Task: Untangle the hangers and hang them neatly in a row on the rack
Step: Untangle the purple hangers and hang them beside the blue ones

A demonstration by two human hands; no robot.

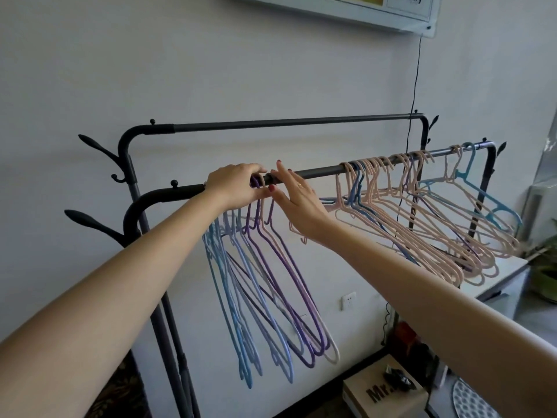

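Note:
A black clothes rack has a near rail (316, 171) and a higher far rail (286, 122). Several blue, purple and pink hangers (262, 285) hang bunched from the near rail's left part. My left hand (235, 184) curls over the rail and the hooks of that bunch. My right hand (297, 200) is just right of it, fingers straight, touching the rail and a pink hanger's neck. Further right, a tangle of several pink hangers (422, 224) with a few blue ones hangs askew; a teal hanger (482, 191) sits near the right end.
Branch-shaped pegs (93, 146) stick out from the rack's left post. A black cable (414, 86) runs down the wall. A cardboard box (382, 390) sits on the floor under the rack, a white counter (497, 276) and a plant (545, 267) at right.

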